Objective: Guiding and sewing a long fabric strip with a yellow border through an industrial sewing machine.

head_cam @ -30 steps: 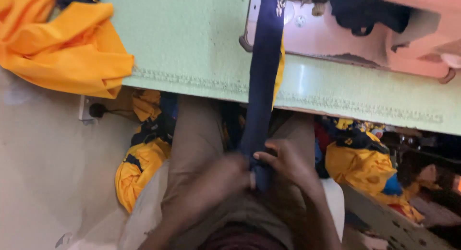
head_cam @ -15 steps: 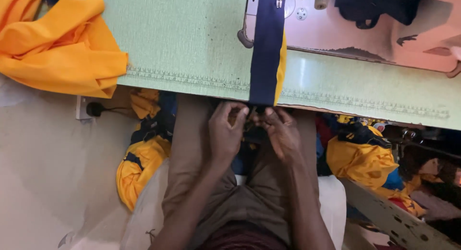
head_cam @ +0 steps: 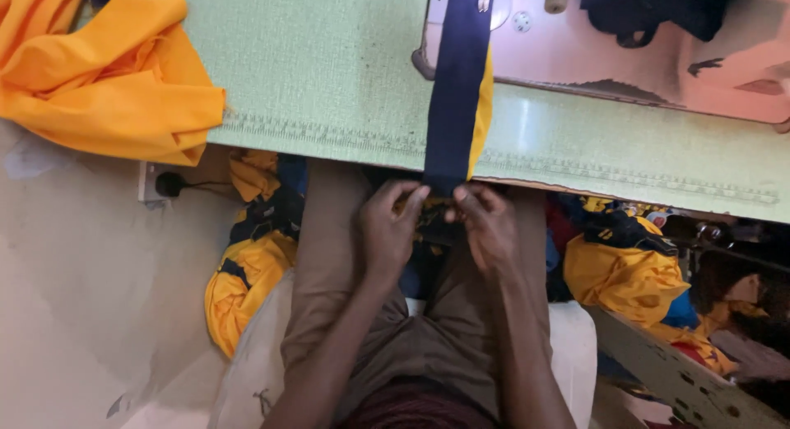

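Navy fabric strip (head_cam: 455,83), yellow-edged: laid across the green table (head_cam: 329,67), hanging over its near edge, upper end under the sewing machine (head_cam: 625,58). Lower end is pinched by the left hand (head_cam: 387,231) and the right hand (head_cam: 487,227), fingers closed on it just below the table edge, above the lap. Orange cloth (head_cam: 107,75) is heaped at the table's left end. Yellow garments (head_cam: 247,272) are piled on the floor.
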